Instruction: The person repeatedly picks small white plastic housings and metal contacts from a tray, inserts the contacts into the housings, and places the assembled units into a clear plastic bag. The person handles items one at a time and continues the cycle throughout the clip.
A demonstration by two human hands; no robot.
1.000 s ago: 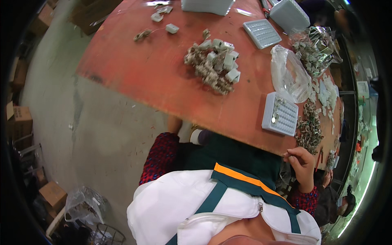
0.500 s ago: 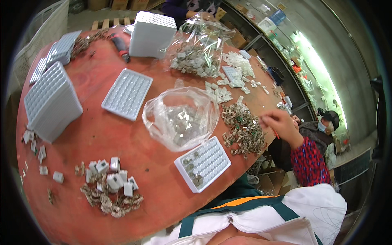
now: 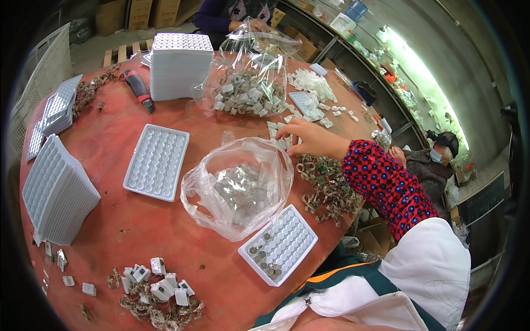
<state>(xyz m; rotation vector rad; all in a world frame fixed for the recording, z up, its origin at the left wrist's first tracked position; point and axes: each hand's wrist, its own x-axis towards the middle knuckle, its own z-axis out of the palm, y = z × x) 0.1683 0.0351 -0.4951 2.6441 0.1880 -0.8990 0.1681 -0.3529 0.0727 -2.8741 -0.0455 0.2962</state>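
Observation:
My right hand (image 3: 316, 138), in a red and blue patterned sleeve, reaches in from the right over a group of small white plastic pieces (image 3: 272, 128). Its fingers are bent with a gap between them, and nothing shows held. Just below the hand lies a pile of brownish coiled wire bundles (image 3: 326, 185). A clear plastic bag (image 3: 200, 205) holding small shiny clear parts sits open beside it. Nearer to me is a white tray of round pockets (image 3: 291, 234), with several small round metallic discs (image 3: 270, 269) at its left side. My left hand is out of view.
White tray stacks (image 3: 179, 69) (image 3: 61, 190) and a single tray (image 3: 156, 163) stand on the red table (image 3: 124, 231). A filled clear bag (image 3: 248, 91), a red-and-black tool (image 3: 138, 88), and boxes with wires (image 3: 163, 289) lie around. Two people sit beyond the table.
My right hand has moved left and away from me, from beside the wire-bundle pile to the white pieces. The view has shifted, so the table's things sit lower in it.

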